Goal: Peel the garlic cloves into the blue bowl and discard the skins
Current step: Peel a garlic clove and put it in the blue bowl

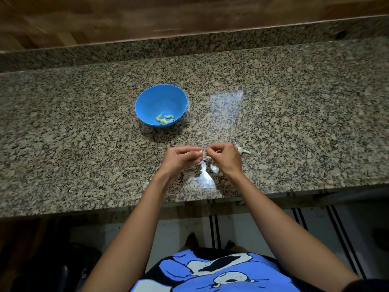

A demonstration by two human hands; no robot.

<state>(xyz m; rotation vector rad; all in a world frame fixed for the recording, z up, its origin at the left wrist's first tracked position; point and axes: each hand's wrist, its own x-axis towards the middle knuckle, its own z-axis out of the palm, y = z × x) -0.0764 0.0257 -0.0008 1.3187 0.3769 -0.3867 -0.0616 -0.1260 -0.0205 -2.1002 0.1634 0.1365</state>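
A blue bowl (pixel 161 105) stands on the granite counter (pixel 84 144) with several peeled pale-green cloves (pixel 165 119) in its near side. In front of it, my left hand (pixel 181 158) and my right hand (pixel 224 158) meet fingertip to fingertip, pinching a small garlic clove (pixel 202 152) between them. Only a sliver of the clove shows. Behind my right hand lies a white garlic piece with a stem (pixel 243 150). Thin white skins (pixel 205 174) lie on the counter below my hands.
The counter's front edge (pixel 189 204) runs just below my forearms. A raised granite ledge and a wooden wall close the back. Bright window glare falls on the counter right of the bowl.
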